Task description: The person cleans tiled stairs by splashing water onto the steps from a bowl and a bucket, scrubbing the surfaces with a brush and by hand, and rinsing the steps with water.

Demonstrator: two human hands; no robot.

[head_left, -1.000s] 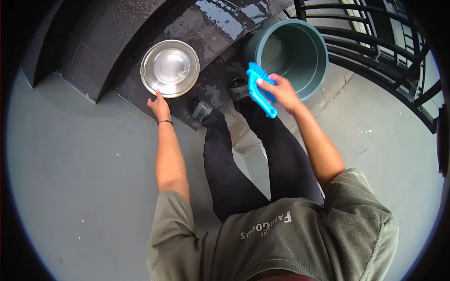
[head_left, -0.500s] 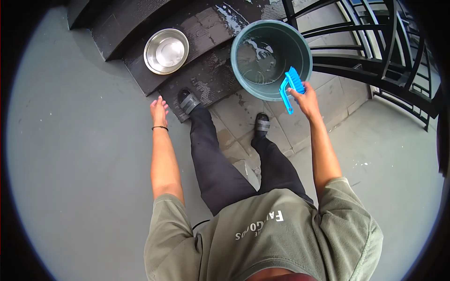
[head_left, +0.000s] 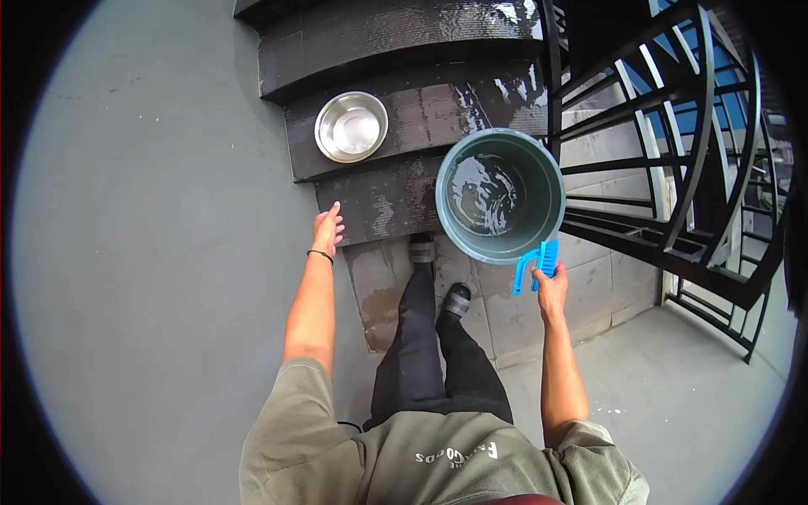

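Right hand: [head_left: 552,290] closed round the blue scrub brush [head_left: 545,259], fingers wrapped on its bristle side; exact finger placement partly hidden
Left hand: [head_left: 329,229] loosely open, nothing in it, thumb and fingers pointing away from the body, over the edge of the lowest step [head_left: 366,210]
Wrist: thin dark bracelet [head_left: 320,254] on the left arm
Brush: in the right hand, well apart from the left; looped handle to the left, bristles to the right, at the near rim of the green bucket [head_left: 545,206]; contact with rim unclear
Bucket: upright, just beyond the right hand, between brush and upper steps; wet, glinting bottom, water depth can't tell
Metal basin: [head_left: 351,127] on the step above the lowest, beyond the left hand and not touched by it, left of the bucket; contents can't tell
Feet: strapped slides [head_left: 457,300] on the tiles [head_left: 505,311], near side of bucket
Steps: dark, wet patches and puddles
Railing: [head_left: 665,160] black metal, right of bucket
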